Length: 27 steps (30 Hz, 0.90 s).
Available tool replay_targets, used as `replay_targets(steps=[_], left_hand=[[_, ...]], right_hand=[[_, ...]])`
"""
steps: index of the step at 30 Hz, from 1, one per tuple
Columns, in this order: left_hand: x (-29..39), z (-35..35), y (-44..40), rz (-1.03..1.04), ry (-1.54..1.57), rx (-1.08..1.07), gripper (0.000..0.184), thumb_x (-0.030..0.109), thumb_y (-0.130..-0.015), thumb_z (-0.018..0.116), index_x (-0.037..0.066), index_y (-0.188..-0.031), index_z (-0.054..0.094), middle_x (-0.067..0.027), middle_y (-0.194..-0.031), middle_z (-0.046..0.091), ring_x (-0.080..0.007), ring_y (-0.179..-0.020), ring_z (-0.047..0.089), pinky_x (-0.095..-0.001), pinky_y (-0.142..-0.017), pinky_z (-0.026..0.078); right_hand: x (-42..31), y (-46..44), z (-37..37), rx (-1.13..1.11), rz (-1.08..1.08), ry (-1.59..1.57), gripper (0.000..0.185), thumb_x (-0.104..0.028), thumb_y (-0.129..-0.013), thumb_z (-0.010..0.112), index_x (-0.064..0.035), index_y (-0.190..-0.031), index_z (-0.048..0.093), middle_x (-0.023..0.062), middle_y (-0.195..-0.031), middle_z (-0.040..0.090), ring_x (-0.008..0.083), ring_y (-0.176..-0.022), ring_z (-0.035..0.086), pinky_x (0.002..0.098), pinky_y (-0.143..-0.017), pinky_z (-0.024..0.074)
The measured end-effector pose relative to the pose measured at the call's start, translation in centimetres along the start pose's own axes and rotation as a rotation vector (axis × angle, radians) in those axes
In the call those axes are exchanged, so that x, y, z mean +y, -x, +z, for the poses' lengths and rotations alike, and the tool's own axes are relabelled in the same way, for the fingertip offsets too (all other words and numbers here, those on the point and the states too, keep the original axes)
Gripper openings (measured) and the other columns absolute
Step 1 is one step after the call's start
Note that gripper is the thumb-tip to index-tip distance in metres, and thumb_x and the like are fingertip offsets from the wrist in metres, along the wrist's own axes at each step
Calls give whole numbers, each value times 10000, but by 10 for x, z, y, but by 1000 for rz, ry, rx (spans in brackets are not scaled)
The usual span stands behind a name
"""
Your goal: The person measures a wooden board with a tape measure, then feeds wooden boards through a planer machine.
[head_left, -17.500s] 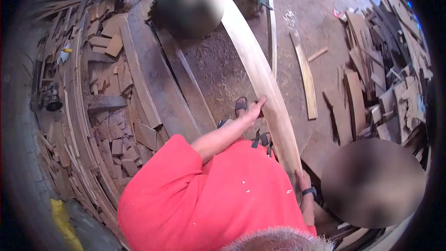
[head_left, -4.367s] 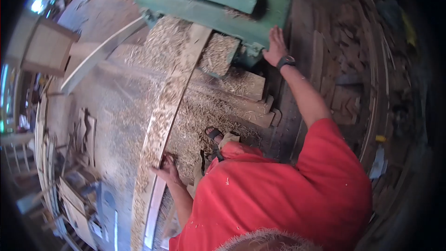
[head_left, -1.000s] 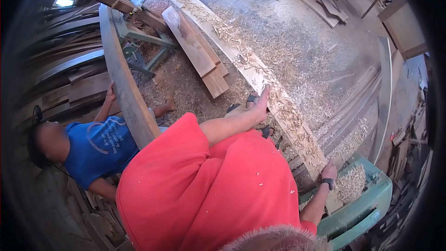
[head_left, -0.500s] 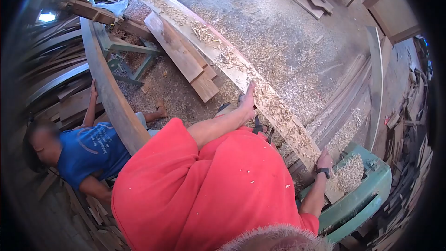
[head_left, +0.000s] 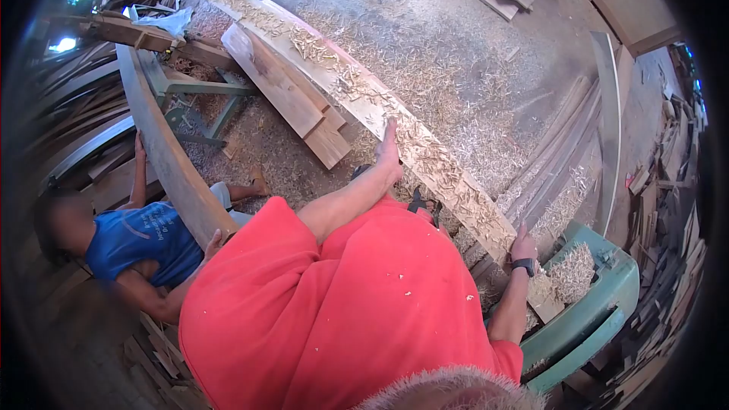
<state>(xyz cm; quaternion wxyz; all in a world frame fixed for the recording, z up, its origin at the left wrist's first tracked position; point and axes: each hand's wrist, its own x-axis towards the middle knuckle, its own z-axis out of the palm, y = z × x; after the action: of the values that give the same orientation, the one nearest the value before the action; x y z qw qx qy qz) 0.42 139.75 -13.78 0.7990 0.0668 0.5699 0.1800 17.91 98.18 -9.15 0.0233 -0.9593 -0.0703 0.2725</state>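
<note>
Gripping the plank (head_left: 370, 112) by its near edge, left hand (head_left: 389, 151) and, toward one end, right hand (head_left: 524, 246) curl partly closed.

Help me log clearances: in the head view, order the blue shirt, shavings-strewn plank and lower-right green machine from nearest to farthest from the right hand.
1. Plank: at the right hand, stretching to the upper left.
2. Machine: just to the hand's lower right.
3. Shirt: far left.

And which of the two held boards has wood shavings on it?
The pale board held by the person's left hand and right hand; the co-worker's brown board shows none.
</note>
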Motion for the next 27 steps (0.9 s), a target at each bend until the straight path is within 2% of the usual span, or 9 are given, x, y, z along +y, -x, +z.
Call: replay_targets(steps=[6,13,15,19,20,21,23,25,27], left_hand=[[-1,20,34,144,33,18,764,586,-811,674,43,-1315,486,-145,-1230,598,-335,-1072,619,-538,-933,498],[-1,13,16,123,41,1,785,587,-813,671,49,-1344,457,-147,-1263,577,-330,-1122,590,-533,-951,485],[-2,8,11,49,97,-130,781,581,-824,662,48,-1352,445,-149,-1275,568,-331,-1130,585,-533,-955,483],[2,21,33,67,83,-62,796,579,-840,646,45,-1380,407,-162,-1324,527,-349,-1151,568,-549,-960,476],[1,19,30,101,73,-121,907,608,-757,713,66,-1389,353,-162,-1295,526,-356,-1082,604,-603,-880,507],[2,23,39,88,64,-119,907,608,-757,713,66,-1389,353,-162,-1295,526,-356,-1082,604,-603,-880,507],[4,37,61,123,36,-61,910,625,-759,699,70,-1391,353,-162,-1286,540,-362,-1098,594,-616,-898,485],[4,34,56,83,-27,60,871,632,-779,672,73,-1381,385,-152,-1289,548,-367,-1111,587,-619,-920,467],[2,36,61,163,-14,-93,889,610,-814,656,24,-1414,358,-166,-1349,499,-348,-1179,546,-544,-973,470]], right_hand=[[7,-9,18,33,-22,-6,754,-578,-971,260,30,-939,705,310,-928,648,468,-918,628,553,-826,473],[-5,-2,10,31,-46,-52,719,-549,-981,258,17,-943,701,304,-921,650,472,-903,628,559,-820,472],[0,-7,18,42,-49,-46,714,-544,-982,261,17,-941,700,305,-918,649,474,-902,626,561,-821,470],[11,-19,36,63,-106,-93,716,-545,-982,259,19,-943,698,316,-922,642,483,-903,618,569,-821,465],[15,-21,40,67,-147,-94,724,-553,-982,253,24,-959,691,324,-916,634,489,-896,614,566,-813,468],[14,-21,40,64,-132,-93,724,-553,-982,253,24,-959,691,324,-916,634,489,-896,614,566,-813,468],[0,-14,30,28,-17,-36,748,-554,-985,236,40,-960,691,324,-945,637,490,-930,608,558,-840,459],[3,-12,35,31,-2,-62,768,-563,-982,237,60,-952,686,335,-936,634,491,-928,610,561,-841,457],[9,-21,46,72,-75,-80,710,-541,-988,246,13,-982,690,316,-892,637,497,-867,614,576,-782,467]])
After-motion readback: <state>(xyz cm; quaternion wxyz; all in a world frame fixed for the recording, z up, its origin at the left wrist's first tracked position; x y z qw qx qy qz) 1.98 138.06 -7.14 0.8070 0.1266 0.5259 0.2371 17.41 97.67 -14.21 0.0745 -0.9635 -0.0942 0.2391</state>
